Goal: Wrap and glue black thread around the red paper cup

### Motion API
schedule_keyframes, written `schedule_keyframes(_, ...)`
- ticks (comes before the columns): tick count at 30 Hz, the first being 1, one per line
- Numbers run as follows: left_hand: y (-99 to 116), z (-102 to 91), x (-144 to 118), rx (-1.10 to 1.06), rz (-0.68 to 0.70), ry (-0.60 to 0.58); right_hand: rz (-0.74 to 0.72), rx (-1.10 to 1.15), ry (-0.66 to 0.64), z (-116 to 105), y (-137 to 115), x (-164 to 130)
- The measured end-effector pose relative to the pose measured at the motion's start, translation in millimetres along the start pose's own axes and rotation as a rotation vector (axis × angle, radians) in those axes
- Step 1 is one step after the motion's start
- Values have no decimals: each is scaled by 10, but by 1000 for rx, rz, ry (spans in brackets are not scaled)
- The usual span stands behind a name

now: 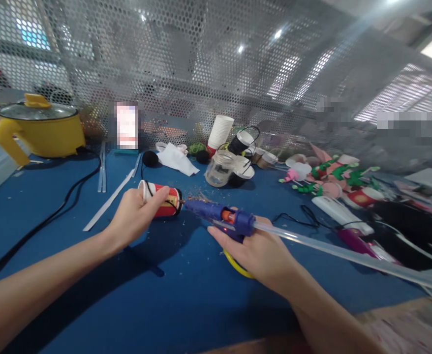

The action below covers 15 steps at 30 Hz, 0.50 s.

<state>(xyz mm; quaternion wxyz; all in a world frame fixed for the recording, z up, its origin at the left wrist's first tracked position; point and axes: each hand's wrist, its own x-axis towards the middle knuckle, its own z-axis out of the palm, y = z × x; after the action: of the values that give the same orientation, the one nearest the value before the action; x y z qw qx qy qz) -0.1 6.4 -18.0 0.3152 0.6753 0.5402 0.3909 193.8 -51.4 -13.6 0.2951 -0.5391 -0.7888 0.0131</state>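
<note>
No text, brand or number can be read. On the red paper cup [161, 210], toward 8 o'clock, a yellow label [173, 200] is shown, its marks too blurred to be made out. On the blue glue gun [204, 209], a pale label [227, 225] near 6 o'clock is likewise left illegible. The lit screen [127, 126] at 10 o'clock is pixelated, as are patches [404, 118] between 2 and 3 o'clock.

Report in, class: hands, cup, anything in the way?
Left hand holding red cup sideways. Right hand gripping glue gun, nozzle at cup's black-banded end. Black cord across cup, possibly obstructing.
</note>
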Motion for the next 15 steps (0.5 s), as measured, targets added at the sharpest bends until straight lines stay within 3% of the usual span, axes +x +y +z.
schedule_keyframes(7,49,-3,7,-28,-106,-2,-46,-16,-14,18,5,-24)
schedule_keyframes(15,130,-32,3,-103,-127,-1,-31,-45,-56,48,17,-38)
